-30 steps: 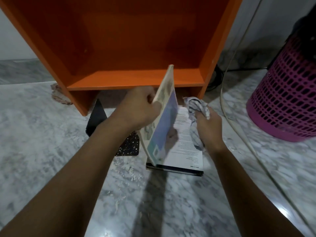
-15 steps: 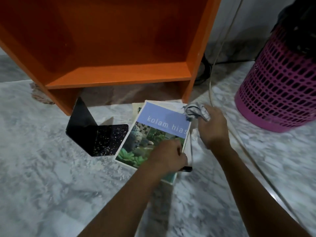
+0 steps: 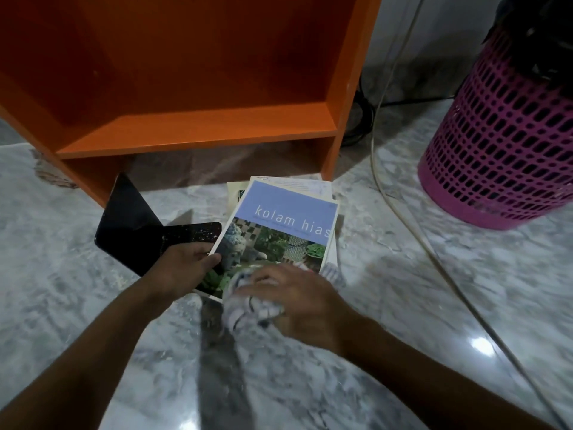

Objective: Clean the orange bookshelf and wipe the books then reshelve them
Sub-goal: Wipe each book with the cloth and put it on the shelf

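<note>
Right hand (image 3: 297,302) with the cloth (image 3: 245,305) has come off the book's (image 3: 285,225) far right corner, the one next to the orange bookshelf's (image 3: 198,131) right leg, and now sits on the end of the cover farthest from the shelf. Left hand (image 3: 186,268) has shifted from the book's near right corner to its left edge. Right hand: fingers curled over the bunched grey-white cloth, pressing it onto the cover; motion blur, so finger detail is unclear. Left hand: curled on the book's left edge close to the near corner, thumb lying across the cover edge; can't see what the fingers do underneath. Hands are apart, one on each side of the book's near end. Book is closed, face up, lying flat on a small stack of papers and books (image 3: 310,186) on the marble floor (image 3: 93,305), just in front of the bookshelf's open bottom gap, toward its right leg. Long axis runs from the person toward the bookshelf, skewed slightly right; blue title band "kolam hias" is at the shelf end. Black bookend (image 3: 136,231) stands in front of the shelf's left leg, touching the book's left side. Pink perforated basket (image 3: 502,150) is well to the right of the shelf, with a white cable (image 3: 403,212) on the floor between them.
</note>
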